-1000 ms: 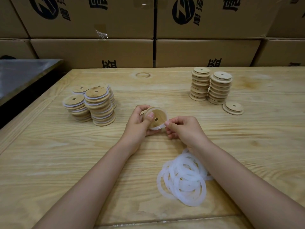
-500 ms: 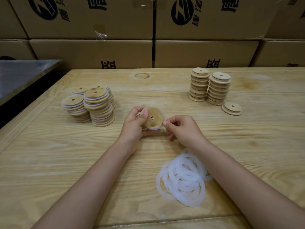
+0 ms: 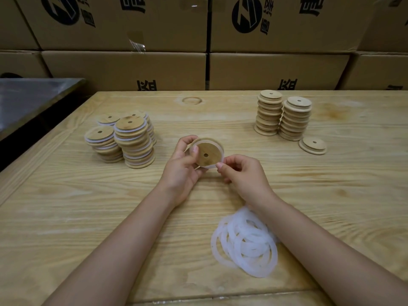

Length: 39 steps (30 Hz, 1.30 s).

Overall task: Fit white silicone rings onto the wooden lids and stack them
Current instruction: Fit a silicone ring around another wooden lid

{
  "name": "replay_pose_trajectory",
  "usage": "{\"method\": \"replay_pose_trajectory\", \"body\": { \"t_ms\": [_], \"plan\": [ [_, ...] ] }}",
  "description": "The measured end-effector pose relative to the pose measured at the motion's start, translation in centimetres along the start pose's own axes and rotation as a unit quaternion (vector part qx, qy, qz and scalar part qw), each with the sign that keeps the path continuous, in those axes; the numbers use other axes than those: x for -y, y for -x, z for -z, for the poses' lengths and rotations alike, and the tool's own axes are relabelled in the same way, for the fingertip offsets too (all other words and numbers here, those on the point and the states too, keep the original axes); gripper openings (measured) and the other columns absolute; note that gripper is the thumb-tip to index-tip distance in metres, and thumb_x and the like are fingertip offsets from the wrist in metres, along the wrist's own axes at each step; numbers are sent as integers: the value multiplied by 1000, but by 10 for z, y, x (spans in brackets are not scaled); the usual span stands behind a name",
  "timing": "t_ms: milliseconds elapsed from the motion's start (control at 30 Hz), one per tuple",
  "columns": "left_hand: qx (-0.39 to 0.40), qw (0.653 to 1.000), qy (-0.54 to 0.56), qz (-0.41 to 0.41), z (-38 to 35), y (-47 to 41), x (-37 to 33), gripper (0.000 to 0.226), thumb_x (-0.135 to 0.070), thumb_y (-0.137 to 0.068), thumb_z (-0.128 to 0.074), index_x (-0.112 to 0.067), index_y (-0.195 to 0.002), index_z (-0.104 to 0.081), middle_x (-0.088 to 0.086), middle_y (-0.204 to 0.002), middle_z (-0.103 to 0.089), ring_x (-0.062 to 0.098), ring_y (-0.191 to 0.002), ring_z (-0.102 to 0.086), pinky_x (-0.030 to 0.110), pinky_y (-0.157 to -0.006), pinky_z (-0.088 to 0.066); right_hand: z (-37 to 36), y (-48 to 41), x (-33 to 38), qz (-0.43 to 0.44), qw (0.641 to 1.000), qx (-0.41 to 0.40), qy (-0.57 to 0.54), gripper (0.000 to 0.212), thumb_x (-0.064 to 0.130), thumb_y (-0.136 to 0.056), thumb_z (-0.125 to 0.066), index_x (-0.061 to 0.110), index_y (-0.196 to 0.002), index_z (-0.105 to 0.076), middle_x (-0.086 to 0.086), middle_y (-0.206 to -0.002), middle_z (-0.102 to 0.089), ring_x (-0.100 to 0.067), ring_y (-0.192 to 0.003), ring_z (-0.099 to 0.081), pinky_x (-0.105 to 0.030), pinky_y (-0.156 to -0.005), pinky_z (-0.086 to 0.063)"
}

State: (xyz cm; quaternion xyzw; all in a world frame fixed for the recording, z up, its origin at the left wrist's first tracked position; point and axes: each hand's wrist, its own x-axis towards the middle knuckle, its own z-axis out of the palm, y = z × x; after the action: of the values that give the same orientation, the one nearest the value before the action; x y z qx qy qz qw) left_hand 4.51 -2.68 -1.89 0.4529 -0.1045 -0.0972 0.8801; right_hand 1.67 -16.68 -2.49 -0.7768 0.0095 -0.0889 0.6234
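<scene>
The right forearm [image 3: 309,235] covers part of the ring pile [image 3: 245,246]; the left hand [image 3: 183,166] hides the left rim of the held lid [image 3: 208,154].

Soft, warm, even light from overhead leaves only faint shadows on the bench [image 3: 66,217]. The metal top [image 3: 33,98] at 9 o'clock carries dull glare. Boxes [image 3: 123,69] at 12 o'clock bow with wide-angle distortion. Rings [image 3: 245,244] at 5 o'clock look slightly blurred.
</scene>
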Motion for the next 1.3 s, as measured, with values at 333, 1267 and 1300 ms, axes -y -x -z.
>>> {"method": "replay_pose_trajectory", "body": {
  "t_ms": [333, 1267, 1300],
  "plan": [
    [-95, 991, -98, -7, 4, -4, 2, 11, -11, -98, -44, -18, -94, -52, 3, -87, -63, 17, -79, -63, 32, -64, -57, 5, -3, 1, 44, 986, 15, 160, 15, 22, -88, -64, 23, -74, -60, 10, -68, -60, -3, -63, -53, -9, -60, -40],
    [-124, 984, -110, 61, 3, -6, 6, 23, -15, -97, -48, -6, -118, -43, 20, -112, -62, 24, -89, -66, 31, -72, -57, 5, -4, 3, -86, 993, 25, -83, 15, 16, -83, -71, 4, -73, -70, -1, -63, -63, -7, -56, -53, -19, -54, -45],
    [-120, 985, -110, 62, 2, -5, 6, 24, -15, -98, -48, -5, -119, -43, 20, -111, -62, 23, -87, -67, 30, -71, -58, 5, -4, 3, -86, 993, 23, -72, 17, 17, -83, -71, 4, -72, -70, 0, -61, -63, -6, -55, -52, -19, -54, -45]
  ]
}}
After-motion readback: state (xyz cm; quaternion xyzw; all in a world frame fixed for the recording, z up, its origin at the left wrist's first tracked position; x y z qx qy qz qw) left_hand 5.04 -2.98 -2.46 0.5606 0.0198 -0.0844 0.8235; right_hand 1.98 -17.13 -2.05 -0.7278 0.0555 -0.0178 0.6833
